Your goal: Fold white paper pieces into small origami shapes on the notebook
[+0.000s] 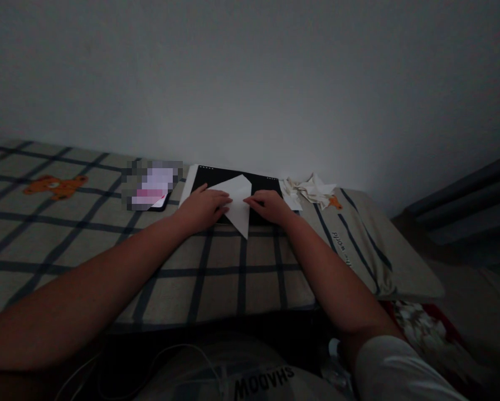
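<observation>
A folded sheet of white paper (238, 199), with a pointed lower end and a slanted top, lies on a black flat board or notebook (216, 175). My left hand (203, 209) rests on the paper's left side, fingers stretched flat across it. At the paper's straight right edge, my right hand (270, 205) has its thumb and forefinger pinched together on the fold. The lower tip of the paper reaches past the front of the black board onto the cloth. My fingers hide part of the paper's left side.
A phone (160, 201) with a lit, blurred screen lies left of the board. Crumpled paper (314, 190) sits to the right. Checked cloth (228, 278) covers the surface, against a grey wall (250, 83). A clear bottle (335, 362) and a red container (446, 323) are below.
</observation>
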A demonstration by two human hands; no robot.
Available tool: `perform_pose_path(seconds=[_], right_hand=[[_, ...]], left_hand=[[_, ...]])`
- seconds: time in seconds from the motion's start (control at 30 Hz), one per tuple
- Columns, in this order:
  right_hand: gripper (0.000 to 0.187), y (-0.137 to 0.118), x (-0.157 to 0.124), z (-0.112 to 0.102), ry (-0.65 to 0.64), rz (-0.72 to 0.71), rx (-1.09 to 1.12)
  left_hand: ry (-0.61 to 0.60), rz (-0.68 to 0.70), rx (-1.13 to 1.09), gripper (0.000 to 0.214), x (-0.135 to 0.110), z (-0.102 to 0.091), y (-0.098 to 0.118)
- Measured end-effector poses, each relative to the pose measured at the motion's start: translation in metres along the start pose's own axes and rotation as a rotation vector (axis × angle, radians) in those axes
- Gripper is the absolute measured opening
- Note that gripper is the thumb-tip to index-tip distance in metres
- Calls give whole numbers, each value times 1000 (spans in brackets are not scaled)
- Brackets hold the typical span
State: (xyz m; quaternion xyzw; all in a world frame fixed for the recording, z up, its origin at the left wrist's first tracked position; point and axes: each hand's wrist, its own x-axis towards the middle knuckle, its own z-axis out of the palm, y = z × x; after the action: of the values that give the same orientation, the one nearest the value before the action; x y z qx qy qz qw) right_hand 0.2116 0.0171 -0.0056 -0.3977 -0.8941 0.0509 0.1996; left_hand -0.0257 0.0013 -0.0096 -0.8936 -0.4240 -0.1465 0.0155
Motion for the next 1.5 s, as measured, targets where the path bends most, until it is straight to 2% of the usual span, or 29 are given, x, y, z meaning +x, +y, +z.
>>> perform_pose_path(seconds=[0.1, 0.2, 0.33, 0.47, 0.67, 0.93, 1.03, 1.13, 1.3, 1.4, 1.5], right_hand=[[32, 10, -1, 5, 109, 75, -14], [50, 18, -2, 10, 181, 196, -66], [49, 20, -3, 12, 68, 248, -99], [52, 16, -3, 10, 19, 219, -159], [52, 18, -3, 11, -94, 224, -144], [55, 15, -4, 6, 11, 212, -199], [56, 17, -3, 9, -27, 192, -187], [58, 18, -2, 10, -50, 194, -192], [64, 16, -1, 7, 31, 276, -258], [54, 15, 0, 4, 97, 342, -238], [28, 17, 2, 1, 138, 374, -128]], left_hand=[[-86, 93, -60, 38, 2, 5, -5], [-79, 140, -81, 38, 3, 7, -10], [-21, 173, -96, 36, 3, 6, -11], [-35, 193, -106, 35, 3, 1, -10], [-71, 139, -107, 40, 1, -6, -5], [-130, 150, -115, 56, -2, -10, -3], [-158, 198, -131, 51, -3, -9, -5], [-128, 260, -152, 45, -3, -8, -7], [-79, 315, -176, 37, -3, -11, -6], [-58, 334, -173, 32, -3, -15, -3], [-33, 342, -166, 30, -3, -17, -2]])
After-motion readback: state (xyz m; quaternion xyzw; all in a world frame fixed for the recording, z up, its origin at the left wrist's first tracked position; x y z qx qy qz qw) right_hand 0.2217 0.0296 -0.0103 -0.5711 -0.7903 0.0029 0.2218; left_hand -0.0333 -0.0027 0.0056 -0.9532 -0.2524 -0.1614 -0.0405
